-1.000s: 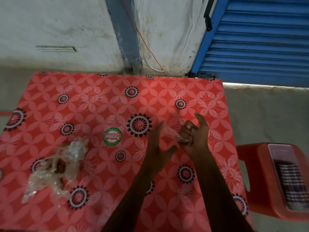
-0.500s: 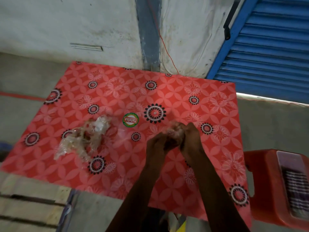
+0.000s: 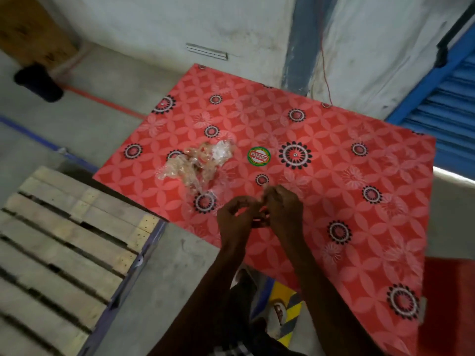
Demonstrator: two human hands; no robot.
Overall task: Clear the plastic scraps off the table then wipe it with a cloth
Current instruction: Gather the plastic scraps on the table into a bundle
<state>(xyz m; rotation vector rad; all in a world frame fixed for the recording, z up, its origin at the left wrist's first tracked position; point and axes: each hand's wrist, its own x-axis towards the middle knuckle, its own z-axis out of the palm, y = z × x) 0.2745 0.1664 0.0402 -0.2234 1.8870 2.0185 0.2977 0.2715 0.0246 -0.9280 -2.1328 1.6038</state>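
Observation:
A red flower-patterned table (image 3: 334, 155) fills the middle of the head view. A heap of clear crumpled plastic scraps (image 3: 198, 163) lies on its left part, beside a round green sticker (image 3: 258, 155). My left hand (image 3: 237, 217) and my right hand (image 3: 284, 209) meet above the table's near edge, fingers curled together around a small clear plastic scrap (image 3: 263, 201) that is mostly hidden between them. Both hands are apart from the heap, to its lower right. No cloth shows in this frame.
A wooden pallet (image 3: 64, 240) lies on the floor at the left, close to the table's corner. A red plastic stool (image 3: 447, 304) stands at the right edge. A blue shutter (image 3: 449, 104) and a grey wall stand behind the table. A dark bin (image 3: 38, 82) sits at far left.
My hands have closed together around the small scrap and drawn back toward the near edge. The view has swung left, bringing the pallet in; the heap has not moved on the table.

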